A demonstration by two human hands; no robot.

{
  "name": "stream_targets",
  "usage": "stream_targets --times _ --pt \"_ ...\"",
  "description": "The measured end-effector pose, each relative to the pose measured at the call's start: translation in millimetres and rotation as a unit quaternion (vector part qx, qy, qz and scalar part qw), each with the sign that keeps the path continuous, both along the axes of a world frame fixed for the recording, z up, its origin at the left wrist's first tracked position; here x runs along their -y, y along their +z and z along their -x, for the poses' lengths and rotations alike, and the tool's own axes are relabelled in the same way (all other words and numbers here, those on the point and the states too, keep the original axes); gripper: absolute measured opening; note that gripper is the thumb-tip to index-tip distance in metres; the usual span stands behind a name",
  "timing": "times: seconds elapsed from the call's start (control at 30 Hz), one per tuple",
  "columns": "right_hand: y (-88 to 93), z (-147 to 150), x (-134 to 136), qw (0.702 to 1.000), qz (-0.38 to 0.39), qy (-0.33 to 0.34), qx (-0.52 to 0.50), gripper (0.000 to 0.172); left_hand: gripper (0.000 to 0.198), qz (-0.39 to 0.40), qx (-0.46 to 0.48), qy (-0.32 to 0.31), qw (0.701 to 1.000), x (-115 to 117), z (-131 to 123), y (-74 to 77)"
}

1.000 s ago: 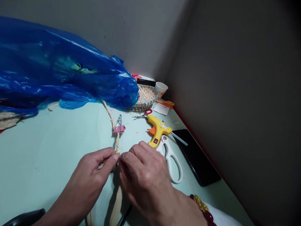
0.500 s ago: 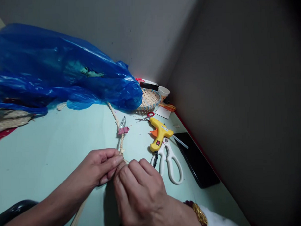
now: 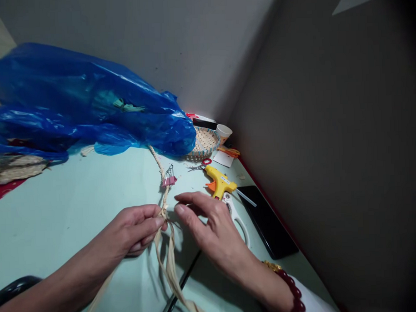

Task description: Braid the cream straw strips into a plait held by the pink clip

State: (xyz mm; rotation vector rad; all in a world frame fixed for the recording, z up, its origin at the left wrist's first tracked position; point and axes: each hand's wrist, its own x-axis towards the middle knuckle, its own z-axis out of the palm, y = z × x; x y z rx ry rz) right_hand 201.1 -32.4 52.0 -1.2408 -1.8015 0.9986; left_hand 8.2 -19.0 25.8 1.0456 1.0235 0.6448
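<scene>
Between its thumb and fingers, my left hand (image 3: 140, 229) pinches a pale braid (image 3: 165, 199) of dried plant fibre at its lower end. Loose flat strands (image 3: 171, 266) hang from that point toward the table's near edge, and another strand (image 3: 98, 297) runs under my left forearm. A pink binder clip (image 3: 169, 181) grips the braid farther up, and the braid's far end goes beneath a blue plastic bag (image 3: 90, 101). Just right of the braid, my right hand (image 3: 212, 222) is raised with its thumb and fingers apart, holding nothing.
To the right lie a yellow glue gun (image 3: 220, 180), white-handled shears (image 3: 242, 225) partly behind my right hand, and a black tablet-like slab (image 3: 270, 226). Small red-handled scissors (image 3: 206, 161), a woven basket (image 3: 207, 140) and a paper cup (image 3: 224, 131) sit farther back. A black cable (image 3: 185, 282) crosses the front.
My right hand has let go of the strands, opened and moved right and up, uncovering the hanging strands and the cable. My left hand keeps its pinch. The view has shifted slightly.
</scene>
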Motion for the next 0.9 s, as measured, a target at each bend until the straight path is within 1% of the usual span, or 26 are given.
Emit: stream_targets --times 0.07,0.1,0.13,0.2,0.27,0.37,0.43,0.53,0.6,0.7,0.77,0.8,0.83,0.9 --pt "-1.2 -0.7 -4.3 0.989 0.119 0.075 -0.043 0.028 0.042 -0.015 -0.012 -0.004 1.0 -0.8 1.0 -4.1" --pt "-3.2 -0.1 -5.5 0.98 0.155 0.108 -0.062 0.026 0.042 -0.022 -0.015 -0.006 1.0 -1.2 1.2 -5.8" --pt "-5.5 0.8 -6.1 0.976 0.166 0.124 -0.071 0.024 0.041 -0.029 -0.02 -0.007 0.999 -1.4 1.1 -7.0" --pt "-9.0 2.8 -6.5 0.984 0.133 0.11 -0.053 0.023 0.038 -0.046 -0.038 0.0 0.998 -1.8 0.0 -7.3" --pt "-10.0 4.1 -6.7 0.992 0.091 0.09 -0.009 0.022 0.034 -0.066 -0.067 0.013 0.995 -2.1 -2.4 -5.2" --pt "-9.9 5.0 -6.9 0.993 0.077 0.082 0.021 0.023 0.031 -0.105 -0.109 0.03 0.988 -1.9 -7.6 -0.6" --pt "-11.5 5.8 -6.8 0.994 0.081 0.076 0.007 0.027 0.029 -0.131 -0.13 0.032 0.982 -0.7 -10.4 1.5" --pt "-16.0 8.4 -6.3 0.994 0.09 0.056 -0.04 0.03 0.025 -0.178 -0.167 0.032 0.969 4.1 -11.4 1.7" --pt "-18.6 11.0 -5.8 0.994 0.082 0.039 -0.057 0.029 0.024 -0.22 -0.209 0.038 0.952 9.3 -9.5 0.3" --pt "-20.7 14.7 -4.5 0.997 0.056 0.017 -0.048 0.03 0.031 -0.278 -0.322 0.032 0.905 18.3 -5.2 -3.0" --pt "-21.3 16.0 -2.9 0.999 0.037 0.008 -0.03 0.035 0.036 -0.289 -0.394 0.01 0.872 23.1 -2.7 -5.3" --pt "-21.3 16.1 -1.9 0.999 0.027 0.007 -0.019 0.038 0.037 -0.284 -0.413 0.0 0.865 24.9 -1.8 -6.4" --pt "-21.1 15.9 -0.8 1.0 0.016 0.01 -0.01 0.039 0.038 -0.272 -0.415 -0.002 0.868 26.1 -1.3 -7.4" --pt "-20.2 14.7 1.5 1.0 -0.005 0.021 0.007 0.038 0.034 -0.229 -0.349 0.021 0.909 27.5 -1.5 -8.7"
